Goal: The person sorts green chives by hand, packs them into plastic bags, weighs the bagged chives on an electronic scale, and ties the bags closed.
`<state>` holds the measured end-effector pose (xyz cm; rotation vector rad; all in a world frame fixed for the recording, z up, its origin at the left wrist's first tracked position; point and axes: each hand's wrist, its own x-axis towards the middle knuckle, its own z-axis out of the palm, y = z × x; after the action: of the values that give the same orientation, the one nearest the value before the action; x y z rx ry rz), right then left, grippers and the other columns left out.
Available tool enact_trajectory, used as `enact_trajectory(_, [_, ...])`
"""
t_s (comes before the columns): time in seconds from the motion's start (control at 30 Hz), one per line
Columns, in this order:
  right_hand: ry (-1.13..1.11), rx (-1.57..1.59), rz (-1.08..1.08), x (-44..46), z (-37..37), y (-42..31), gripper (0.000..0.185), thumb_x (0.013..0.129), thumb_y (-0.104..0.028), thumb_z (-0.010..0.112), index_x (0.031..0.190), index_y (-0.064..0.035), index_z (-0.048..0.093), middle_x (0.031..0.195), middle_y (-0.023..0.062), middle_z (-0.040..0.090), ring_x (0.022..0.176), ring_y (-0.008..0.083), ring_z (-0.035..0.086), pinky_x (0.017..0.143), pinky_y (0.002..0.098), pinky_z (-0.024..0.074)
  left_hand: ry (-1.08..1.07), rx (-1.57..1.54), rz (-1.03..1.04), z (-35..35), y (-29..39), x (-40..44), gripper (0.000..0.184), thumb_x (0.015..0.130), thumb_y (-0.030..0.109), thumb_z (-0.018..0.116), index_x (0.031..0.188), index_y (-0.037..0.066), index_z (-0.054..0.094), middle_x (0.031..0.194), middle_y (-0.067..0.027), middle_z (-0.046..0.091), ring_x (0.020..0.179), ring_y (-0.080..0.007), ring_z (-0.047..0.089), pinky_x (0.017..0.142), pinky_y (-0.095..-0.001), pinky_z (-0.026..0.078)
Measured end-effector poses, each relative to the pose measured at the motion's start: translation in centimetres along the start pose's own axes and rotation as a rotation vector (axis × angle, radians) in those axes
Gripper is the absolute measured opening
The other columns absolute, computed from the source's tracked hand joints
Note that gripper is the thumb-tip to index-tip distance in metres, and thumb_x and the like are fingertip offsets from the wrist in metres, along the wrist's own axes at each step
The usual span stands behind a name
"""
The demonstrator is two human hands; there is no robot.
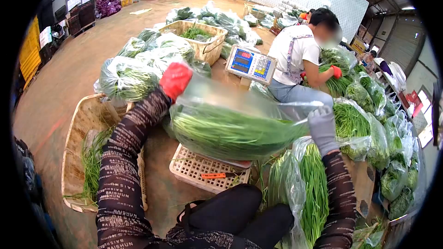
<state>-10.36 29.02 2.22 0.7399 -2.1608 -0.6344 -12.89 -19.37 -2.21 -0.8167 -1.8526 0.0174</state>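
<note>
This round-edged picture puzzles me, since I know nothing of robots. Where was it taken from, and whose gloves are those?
There is no machine here, just a person wearing a head camera that looks forward and down. The left hand in a red glove and the right hand in a grey glove hold up a clear plastic bag of long green stems. Below, an orange-handled tool, perhaps a knife, lies on a cream perforated plastic crate. Beyond the bag is a blue-and-white digital display panel. A co-worker in a white shirt is nearby.

We find the bag [235,129] blurred along its top, and cannot read the small keys [262,67] on the scale [249,64].
</note>
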Motion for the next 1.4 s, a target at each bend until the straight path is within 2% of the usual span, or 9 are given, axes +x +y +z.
enact_trajectory(0.4, [-0.049,0.150,0.046,0.2,1.5,-1.3,0.004,0.068,-0.014,0.059,0.068,-0.0094,0.059,0.073,0.0069,0.061,0.082,0.0234,0.060,0.083,0.0388,0.0412,-0.597,0.242,-0.195,0.1,0.1,2.0,0.028,0.077,0.010,0.051,0.103,0.011,0.059,0.104,-0.0135,0.060,0.103,-0.0274,0.055,0.091,-0.0398,0.039])
enact_trajectory(0.5, [-0.100,0.514,0.194,-0.4,0.4,-1.1,0.015,0.071,-0.011,0.065,0.085,-0.0096,0.067,0.084,0.0094,0.065,0.085,0.0262,0.061,0.082,0.0367,0.0445,-0.676,0.266,-0.271,-0.8,0.6,3.1,0.028,0.078,0.010,0.049,0.104,0.010,0.059,0.098,-0.0127,0.062,0.100,-0.0281,0.056,0.090,-0.0401,0.039])
enact_trajectory(0.53, [-0.128,0.706,0.316,-0.6,0.0,-0.9,0.018,0.073,-0.007,0.064,0.091,-0.0069,0.066,0.088,0.0093,0.065,0.086,0.0237,0.061,0.082,0.0344,0.0453,-0.778,0.195,-0.331,-1.0,0.5,3.3,0.049,0.062,0.001,0.059,0.110,0.010,0.055,0.099,-0.0142,0.060,0.101,-0.0316,0.054,0.090,-0.0419,0.039])
enact_trajectory(0.63, [-0.211,1.490,0.807,-1.4,-2.0,0.1,0.027,0.083,0.001,0.058,0.110,0.0014,0.059,0.099,0.0068,0.064,0.090,0.0118,0.058,0.082,0.0251,0.0473,-0.747,0.166,-0.274,-1.3,1.1,3.5,0.043,0.061,0.004,0.061,0.104,0.009,0.058,0.090,-0.0137,0.060,0.091,-0.0329,0.056,0.082,-0.0430,0.042])
enact_trajectory(0.7, [0.005,1.547,0.762,-3.3,-4.3,0.9,0.034,0.083,-0.001,0.059,0.116,0.0022,0.055,0.105,0.0088,0.062,0.092,0.0133,0.059,0.084,0.0264,0.0476,-0.570,0.119,-0.176,-0.8,1.2,2.2,0.033,0.066,0.010,0.063,0.099,0.008,0.060,0.085,-0.0125,0.062,0.082,-0.0321,0.058,0.075,-0.0418,0.044])
enact_trajectory(0.97, [-0.252,1.381,1.244,-24.6,-12.9,2.2,0.042,0.080,-0.002,0.060,0.121,-0.0018,0.052,0.105,0.0054,0.061,0.094,0.0112,0.055,0.086,0.0274,0.0444,-0.511,-1.147,-0.052,-4.9,21.5,11.5,0.035,0.072,0.003,0.068,0.106,0.003,0.062,0.084,-0.0135,0.065,0.079,-0.0309,0.062,0.072,-0.0378,0.048])
enact_trajectory(1.1, [-0.748,0.698,1.384,-38.5,-14.9,-0.5,0.038,0.078,-0.015,0.066,0.110,0.0030,0.057,0.097,0.0112,0.065,0.089,0.0151,0.060,0.080,0.0267,0.0467,-0.678,-1.546,0.098,-1.9,31.5,10.2,0.036,0.075,0.010,0.067,0.110,0.003,0.059,0.082,-0.0151,0.063,0.076,-0.0327,0.061,0.069,-0.0391,0.049])
enact_trajectory(1.17, [-0.903,0.766,1.337,-43.1,-15.8,-2.9,0.050,0.075,-0.033,0.065,0.108,0.0031,0.059,0.105,0.0225,0.062,0.097,0.0321,0.060,0.084,0.0341,0.0463,-0.774,-1.622,0.226,-0.9,37.0,10.0,0.035,0.079,0.013,0.063,0.112,0.002,0.058,0.097,-0.0156,0.064,0.086,-0.0314,0.062,0.077,-0.0383,0.049])
enact_trajectory(1.4, [-0.989,0.890,1.344,-46.7,-16.6,-8.2,0.080,0.063,-0.037,0.076,0.125,0.0034,0.044,0.119,0.0248,0.054,0.110,0.0332,0.053,0.092,0.0350,0.0419,-0.493,-1.613,0.451,-1.6,56.0,9.6,0.049,0.068,0.016,0.067,0.113,0.002,0.054,0.098,-0.0156,0.061,0.092,-0.0330,0.058,0.078,-0.0405,0.047])
